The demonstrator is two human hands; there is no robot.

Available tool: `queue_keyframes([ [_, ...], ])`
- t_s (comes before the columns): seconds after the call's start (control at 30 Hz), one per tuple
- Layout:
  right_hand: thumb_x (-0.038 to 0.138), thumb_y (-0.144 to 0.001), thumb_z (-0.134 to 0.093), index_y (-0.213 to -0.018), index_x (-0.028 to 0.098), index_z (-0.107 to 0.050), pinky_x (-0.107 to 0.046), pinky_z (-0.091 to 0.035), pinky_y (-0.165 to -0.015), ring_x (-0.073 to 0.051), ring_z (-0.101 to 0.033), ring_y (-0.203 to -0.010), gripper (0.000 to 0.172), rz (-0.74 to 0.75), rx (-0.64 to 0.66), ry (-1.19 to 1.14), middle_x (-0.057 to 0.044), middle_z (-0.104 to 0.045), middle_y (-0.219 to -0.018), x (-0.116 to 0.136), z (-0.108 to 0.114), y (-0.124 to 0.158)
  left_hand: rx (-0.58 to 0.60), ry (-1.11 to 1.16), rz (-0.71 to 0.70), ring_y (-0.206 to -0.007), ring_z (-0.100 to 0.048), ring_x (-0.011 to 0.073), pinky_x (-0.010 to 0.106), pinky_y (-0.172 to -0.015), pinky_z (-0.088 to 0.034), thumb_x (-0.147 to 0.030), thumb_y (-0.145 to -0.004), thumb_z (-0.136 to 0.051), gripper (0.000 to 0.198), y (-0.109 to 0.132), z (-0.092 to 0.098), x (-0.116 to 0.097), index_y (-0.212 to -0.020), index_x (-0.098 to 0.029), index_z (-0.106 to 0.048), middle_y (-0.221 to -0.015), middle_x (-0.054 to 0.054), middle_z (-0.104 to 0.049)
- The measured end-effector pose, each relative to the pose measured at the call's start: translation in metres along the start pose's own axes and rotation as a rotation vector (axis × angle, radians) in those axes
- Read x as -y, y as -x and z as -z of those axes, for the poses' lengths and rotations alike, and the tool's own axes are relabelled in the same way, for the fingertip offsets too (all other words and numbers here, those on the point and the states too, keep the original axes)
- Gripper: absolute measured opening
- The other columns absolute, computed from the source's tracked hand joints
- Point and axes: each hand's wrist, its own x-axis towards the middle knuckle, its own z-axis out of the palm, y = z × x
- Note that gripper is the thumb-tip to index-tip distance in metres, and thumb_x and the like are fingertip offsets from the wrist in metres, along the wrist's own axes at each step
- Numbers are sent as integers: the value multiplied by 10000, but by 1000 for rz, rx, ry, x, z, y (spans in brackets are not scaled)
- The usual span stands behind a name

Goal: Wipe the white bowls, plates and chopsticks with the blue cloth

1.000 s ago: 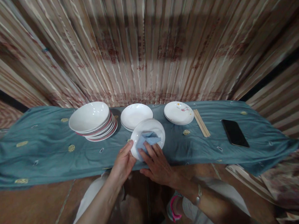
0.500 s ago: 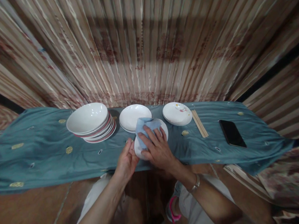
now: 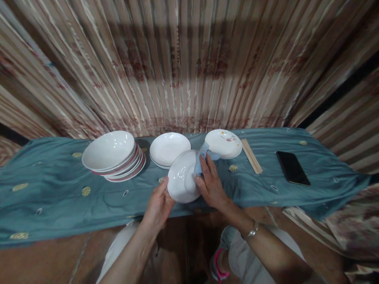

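Observation:
A white plate (image 3: pixel 182 180) is tilted above the near edge of the table, its underside seemingly toward me. My left hand (image 3: pixel 160 201) grips its left rim, fingers partly hidden beneath. At the plate's right side, my right hand (image 3: pixel 211 184) presses a light blue cloth (image 3: pixel 202 159) against the rim. Just behind the held plate sits a small stack of white plates (image 3: pixel 170 148). Farther right lies a stack of white plates with a floral print (image 3: pixel 224 143).
A leaning stack of white bowls and red-rimmed dishes (image 3: pixel 110 151) stands at the left. Wooden chopsticks (image 3: pixel 251 156) and a black phone (image 3: pixel 292 167) lie to the right on the teal tablecloth (image 3: pixel 59 195). A pleated curtain (image 3: pixel 160 67) hangs behind the table.
My right hand and the cloth have slid from the plate's middle to its right rim. More of the plate's surface now shows. My left hand stays at the left rim.

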Motion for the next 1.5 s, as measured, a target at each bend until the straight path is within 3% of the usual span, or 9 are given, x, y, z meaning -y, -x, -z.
queue_keyframes([
  [0.27, 392, -974, -372, -1515, 181, 78, -563, -267, -1128, -313, -27, -1464, 735, -152, 28, -35, -169, 41, -1591, -5, -18, 35, -40, 1, 33, -1035, -661, 295, 411, -910, -522, -300, -806, -656, 292, -3, -1, 0, -1002, -88, -699, -930, 129, -756],
  [0.47, 354, -967, -394, -1512, 199, 95, -638, -304, -1074, -363, -15, -1452, 749, -109, 55, -5, -157, 126, -1582, 3, -21, 55, -46, -1, 34, -1047, -659, 292, 409, -915, -524, -274, -832, -624, 240, -4, -10, -1, -967, -92, -703, -957, 130, -753],
  [0.7, 355, -952, -429, -1512, 161, 94, -610, -294, -1093, -366, 10, -1447, 790, -66, 146, 10, -171, 138, -1577, 14, -21, 75, -19, 0, 22, -1029, -669, 287, 406, -904, -537, -308, -832, -632, 388, -10, -13, 2, -1160, -101, -649, -1029, 135, -740],
  [0.9, 419, -924, -473, -1512, 112, 74, -616, -349, -1057, -409, -67, -1437, 860, 20, 159, 52, -206, 98, -1572, 19, -24, 89, -33, 9, -1, -1012, -677, 279, 403, -899, -543, -293, -857, -603, 367, -13, -16, 4, -1161, -92, -645, -1003, 135, -746],
  [1.13, 414, -854, -605, -1517, 140, 40, -634, -408, -1002, -460, -207, -1399, 964, 52, 237, 106, -226, 38, -1571, 23, -30, 103, -13, 21, -13, -1021, -675, 279, 407, -901, -544, -303, -845, -620, 409, -19, -17, 7, -1212, -122, -620, -1030, 122, -743],
  [1.33, 375, -835, -642, -1515, 86, 24, -568, -435, -1027, -408, -243, -1406, 995, 204, 234, 68, -237, -153, -1558, 25, -23, 100, -6, 16, -50, -1090, -642, 277, 380, -967, -501, -289, -823, -646, 305, -20, -23, 11, -1051, -92, -690, -992, 124, -750],
  [1.43, 378, -893, -551, -1513, 107, 69, -542, -408, -1057, -369, -170, -1438, 918, 217, 153, 42, -211, -76, -1578, 21, -10, 84, 27, -5, -74, -1073, -649, 275, 372, -971, -492, -310, -799, -677, 290, -17, -28, 15, -982, -88, -713, -961, 119, -755],
  [1.5, 363, -937, -461, -1517, 149, 70, -546, -361, -1088, -338, -113, -1455, 815, 132, 87, 32, -174, -17, -1591, 17, 0, 71, 46, -21, -88, -1055, -655, 283, 376, -958, -495, -327, -771, -706, 291, -14, -32, 17, -939, -89, -724, -928, 117, -759],
])
